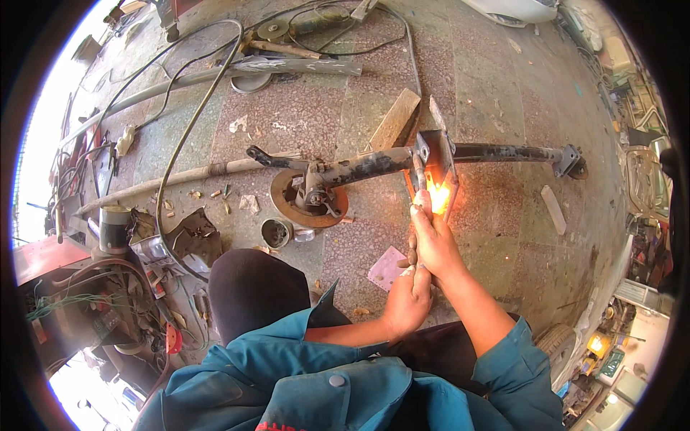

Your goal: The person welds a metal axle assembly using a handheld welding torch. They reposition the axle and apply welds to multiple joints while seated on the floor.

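Note:
Both of my hands are closed around a slim, torch-like tool point(412, 248); its exact kind is hard to make out. My right hand point(436, 244) grips it farther forward, and my left hand point(410, 300) holds it nearer to me. Beyond my right fingers, a bright orange-yellow flame or glow point(438, 194) burns beside a metal bracket point(436, 147). That bracket stands on a dark axle beam point(370, 167) lying across the floor. A rusty brake disc point(287, 200) is at the beam's left end, a flange plate point(570, 161) at its right. Glare hides the tool's tip.
Behind the beam lies a wooden block point(395, 121). A small can point(277, 233) and a pink plate point(388, 268) sit nearer me. A long cable point(188, 129) loops across the left, near pipes and an angle grinder point(277, 30). A wood strip point(553, 209) lies at right.

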Tool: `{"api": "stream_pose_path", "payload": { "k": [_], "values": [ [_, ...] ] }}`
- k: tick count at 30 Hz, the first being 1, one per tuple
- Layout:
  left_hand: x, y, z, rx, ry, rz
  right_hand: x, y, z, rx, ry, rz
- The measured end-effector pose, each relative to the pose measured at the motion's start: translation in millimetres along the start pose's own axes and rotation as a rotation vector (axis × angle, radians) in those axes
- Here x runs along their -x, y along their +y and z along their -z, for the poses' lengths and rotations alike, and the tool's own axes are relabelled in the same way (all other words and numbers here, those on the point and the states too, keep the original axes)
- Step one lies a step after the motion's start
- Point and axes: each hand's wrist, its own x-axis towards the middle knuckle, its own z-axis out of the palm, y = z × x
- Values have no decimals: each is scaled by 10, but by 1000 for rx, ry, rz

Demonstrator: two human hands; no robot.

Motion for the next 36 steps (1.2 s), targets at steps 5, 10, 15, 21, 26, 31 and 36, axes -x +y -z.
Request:
{"api": "stream_pose_path", "payload": {
  "k": [5, 10, 15, 21, 26, 31, 36],
  "values": [
    [-10, 26, 9, 2, -9, 23, 9, -20, -8, -12, 4, 17],
    [-38, -42, 3, -3, 9, 9, -8, -7, -13, -14, 3, 9],
    [-33, -15, 0, -10, -12, 24, -73, 46, 55, 6, -23, -54],
    [3, 1, -13, 14, -4, 14, 3, -19, 10, -6, -15, 9],
    [45, 34, -10, -2, 1, 35, 17, 5, 12, -3, -42, -11],
    [96, 91, -16, 31, 14, 29, -10, 53, 42, 7, -57, -69],
    [96, 86, -18, 7, 10, 58, -9, 45, 56, -3, -78, -87]
  ]
}}
